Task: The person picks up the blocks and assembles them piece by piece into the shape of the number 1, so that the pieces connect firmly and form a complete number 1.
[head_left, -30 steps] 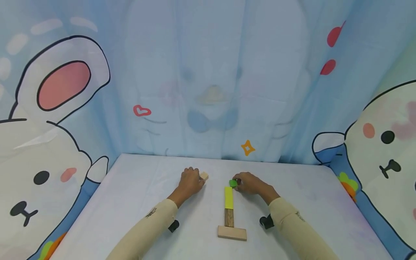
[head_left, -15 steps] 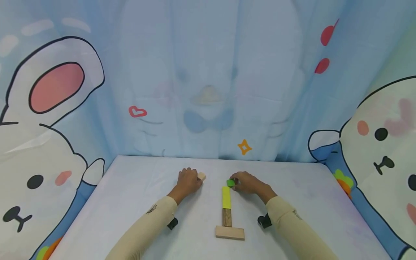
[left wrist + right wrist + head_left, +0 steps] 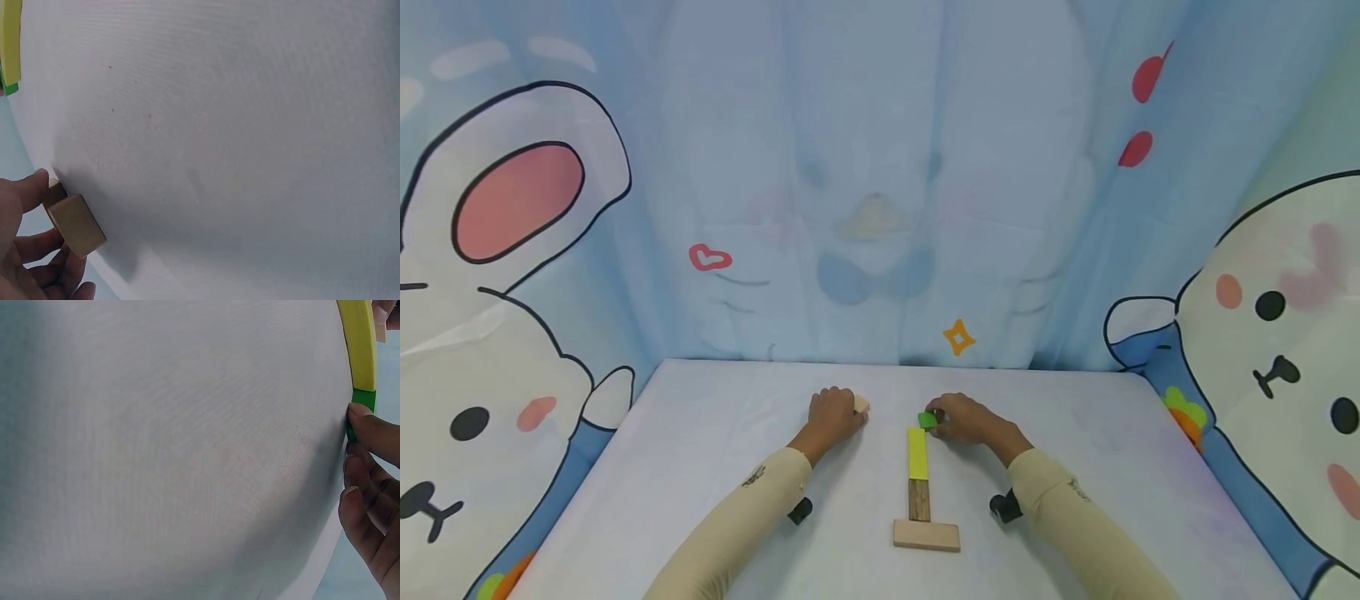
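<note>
In the head view, my left hand (image 3: 832, 416) holds a plain wooden block (image 3: 861, 404) at the far left of the centre line. Up close in the left wrist view, the thumb and fingers pinch this block (image 3: 77, 226), with a smaller wooden part showing behind it by the thumb. My right hand (image 3: 964, 418) pinches a small green block (image 3: 927, 421) at the far end of a yellow block (image 3: 917, 454). In the right wrist view the green block (image 3: 364, 399) meets the yellow block's end, partly hidden by the thumb.
Nearer me, a brown wood-grain block (image 3: 919, 500) continues the line from the yellow one. A pale wooden block (image 3: 927, 536) lies crosswise at its near end. The white table (image 3: 737, 400) ends at a blue printed curtain (image 3: 880, 325).
Everything in the head view has shifted slightly left. Less of the wooden block shows beyond my left hand. My right hand stays at the green block, beside the yellow block's end.
</note>
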The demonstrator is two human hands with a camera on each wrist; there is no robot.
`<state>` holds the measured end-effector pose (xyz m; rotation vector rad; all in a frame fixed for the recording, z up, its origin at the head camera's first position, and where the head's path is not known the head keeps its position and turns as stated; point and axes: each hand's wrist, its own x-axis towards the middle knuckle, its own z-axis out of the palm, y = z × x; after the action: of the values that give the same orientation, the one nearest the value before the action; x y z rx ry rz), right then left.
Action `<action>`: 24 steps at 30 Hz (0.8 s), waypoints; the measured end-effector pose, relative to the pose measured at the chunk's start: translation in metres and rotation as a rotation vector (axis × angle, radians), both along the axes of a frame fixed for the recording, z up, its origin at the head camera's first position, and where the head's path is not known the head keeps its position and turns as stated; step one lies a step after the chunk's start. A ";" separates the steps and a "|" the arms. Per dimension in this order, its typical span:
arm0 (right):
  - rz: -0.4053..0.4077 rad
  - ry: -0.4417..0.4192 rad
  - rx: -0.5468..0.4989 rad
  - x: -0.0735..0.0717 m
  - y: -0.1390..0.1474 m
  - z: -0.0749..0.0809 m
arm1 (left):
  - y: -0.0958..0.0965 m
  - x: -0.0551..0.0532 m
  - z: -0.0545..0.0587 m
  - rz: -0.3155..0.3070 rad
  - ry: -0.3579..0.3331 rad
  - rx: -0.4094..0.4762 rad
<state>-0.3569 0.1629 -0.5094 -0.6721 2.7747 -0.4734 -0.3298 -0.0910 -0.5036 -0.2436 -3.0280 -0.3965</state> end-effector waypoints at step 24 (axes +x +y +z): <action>-0.018 0.006 -0.014 0.008 -0.001 0.003 | -0.001 0.004 0.002 -0.040 0.060 -0.010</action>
<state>-0.3492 0.1617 -0.5065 -0.6532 2.7881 -0.4952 -0.3256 -0.0922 -0.5017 -0.3117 -2.9708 -0.3697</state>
